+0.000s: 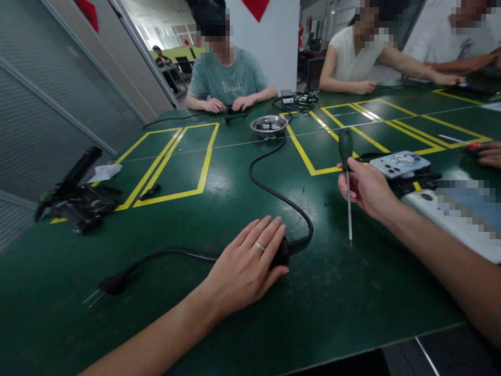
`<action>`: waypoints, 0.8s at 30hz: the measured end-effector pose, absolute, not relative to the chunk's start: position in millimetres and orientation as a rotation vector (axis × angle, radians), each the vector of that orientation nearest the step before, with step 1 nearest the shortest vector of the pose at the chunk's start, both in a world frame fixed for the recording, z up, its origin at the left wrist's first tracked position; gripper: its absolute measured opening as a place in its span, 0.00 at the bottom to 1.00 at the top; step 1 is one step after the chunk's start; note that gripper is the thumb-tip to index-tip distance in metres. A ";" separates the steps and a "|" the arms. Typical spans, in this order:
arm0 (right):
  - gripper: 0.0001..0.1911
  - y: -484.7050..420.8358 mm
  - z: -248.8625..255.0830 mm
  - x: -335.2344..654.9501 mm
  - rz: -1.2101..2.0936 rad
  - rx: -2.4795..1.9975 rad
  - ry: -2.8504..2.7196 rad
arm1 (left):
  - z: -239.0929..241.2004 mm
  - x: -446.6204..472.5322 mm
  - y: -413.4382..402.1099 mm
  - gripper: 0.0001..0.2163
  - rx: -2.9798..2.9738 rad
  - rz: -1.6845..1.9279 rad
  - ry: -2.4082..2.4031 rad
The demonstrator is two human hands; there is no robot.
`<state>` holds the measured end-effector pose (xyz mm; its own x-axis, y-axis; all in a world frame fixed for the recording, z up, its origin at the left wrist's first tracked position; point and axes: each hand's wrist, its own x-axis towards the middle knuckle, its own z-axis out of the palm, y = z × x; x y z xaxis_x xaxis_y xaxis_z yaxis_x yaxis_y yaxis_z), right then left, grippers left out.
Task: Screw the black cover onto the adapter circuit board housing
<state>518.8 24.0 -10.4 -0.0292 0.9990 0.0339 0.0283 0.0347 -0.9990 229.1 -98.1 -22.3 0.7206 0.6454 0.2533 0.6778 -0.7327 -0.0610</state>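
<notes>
My left hand [248, 258] lies over a black box in a power cord [282, 254], fingers across its top and thumb along the near side. Most of the box is hidden beneath the palm. From its left side a cable runs to a two-pin plug [113, 283] on the table; the cable on its right curves away towards a metal bowl [269, 125]. A screwdriver with a dark green handle [346, 146] is pinched in my right hand [366, 185], shaft downward, its tip close to the tabletop. I cannot tell whether the tip touches.
Black plastic parts [84, 201] lie at the left. Coiled black cables [303, 100] sit at the back. On the right are a phone [401, 163] and a white device [450, 214]. Several people sit around the green table [188, 308]; one hand [490, 153] is near a red-handled screwdriver.
</notes>
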 end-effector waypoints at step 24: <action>0.07 1.5 -16.8 498.6 0.469 -1.054 -1.327 | -21.7 221.2 -96.0 0.15 -2.878 -0.330 -0.732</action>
<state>498.6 1.5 -16.8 0.2395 0.7988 0.5519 0.2746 0.4895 -0.8276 221.2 -96.0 -21.7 0.8563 0.4525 0.2491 0.4862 -0.8688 -0.0932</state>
